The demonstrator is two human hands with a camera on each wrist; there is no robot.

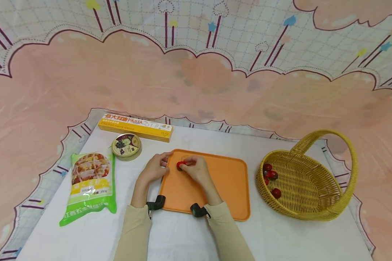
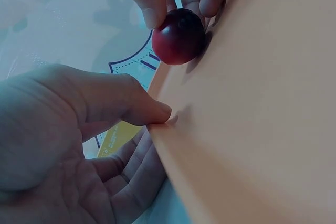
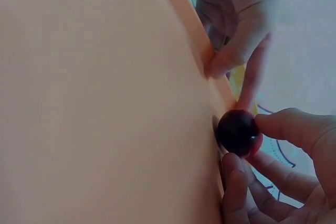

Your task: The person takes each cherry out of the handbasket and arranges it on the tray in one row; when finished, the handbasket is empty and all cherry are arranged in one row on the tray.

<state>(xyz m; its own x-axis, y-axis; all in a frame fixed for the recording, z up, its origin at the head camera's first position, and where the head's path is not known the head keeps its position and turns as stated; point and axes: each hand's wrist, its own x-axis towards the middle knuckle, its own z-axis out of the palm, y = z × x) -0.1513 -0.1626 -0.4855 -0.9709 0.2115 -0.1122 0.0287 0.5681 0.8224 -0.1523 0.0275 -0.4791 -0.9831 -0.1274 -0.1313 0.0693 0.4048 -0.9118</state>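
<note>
A small dark red round fruit (image 1: 180, 165) (image 2: 179, 36) (image 3: 239, 132) sits near the far left corner of an orange tray (image 1: 215, 181) (image 2: 252, 108) (image 3: 94, 98). My right hand (image 1: 196, 169) (image 3: 273, 166) pinches it between thumb and fingertips. At the tray's left edge my left hand (image 1: 155, 167) (image 2: 79, 129) grips the rim, thumb on top and fingers beneath. A yellow wicker basket (image 1: 308, 181) with a handle stands to the right, several more red fruits (image 1: 272, 175) lying inside.
A green bag of food (image 1: 90, 183) lies at the left on the white cloth. Behind it are a round tin (image 1: 126, 145) and a long yellow pasta box (image 1: 135, 127). A pink patterned curtain backs the table.
</note>
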